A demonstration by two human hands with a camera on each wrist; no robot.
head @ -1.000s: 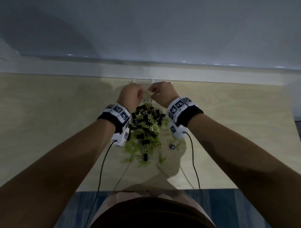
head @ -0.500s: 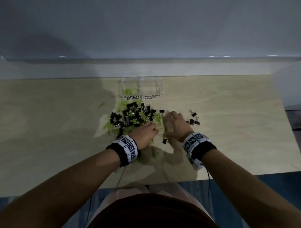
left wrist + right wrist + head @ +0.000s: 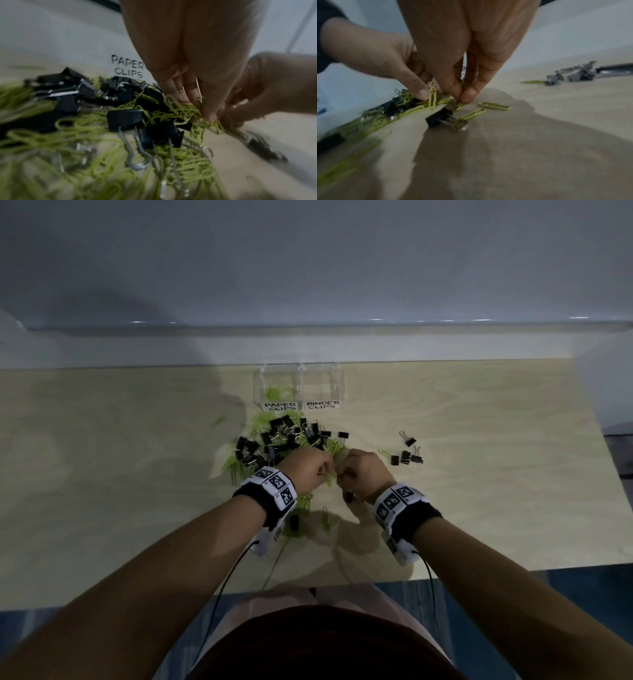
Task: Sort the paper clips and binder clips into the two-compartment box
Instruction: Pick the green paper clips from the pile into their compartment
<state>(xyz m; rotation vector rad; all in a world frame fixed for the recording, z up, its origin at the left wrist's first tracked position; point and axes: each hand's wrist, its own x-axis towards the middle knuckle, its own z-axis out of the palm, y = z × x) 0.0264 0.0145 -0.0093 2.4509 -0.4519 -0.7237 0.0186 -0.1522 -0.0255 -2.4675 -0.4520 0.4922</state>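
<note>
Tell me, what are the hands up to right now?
Left hand and right hand both pinching green paper clips at pile edge. Box: few paper clips in, binder side looks empty. Black binder clips tangled through pile.

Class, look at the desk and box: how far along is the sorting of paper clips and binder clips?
Early. Done: a few green clips lie in the PAPER CLIPS compartment; the BINDER CLIPS compartment looks empty. In hand: the left hand and right hand each pinch green paper clips at the pile's edge. Left: the mixed pile and a small group of binder clips apart on the right.
</note>
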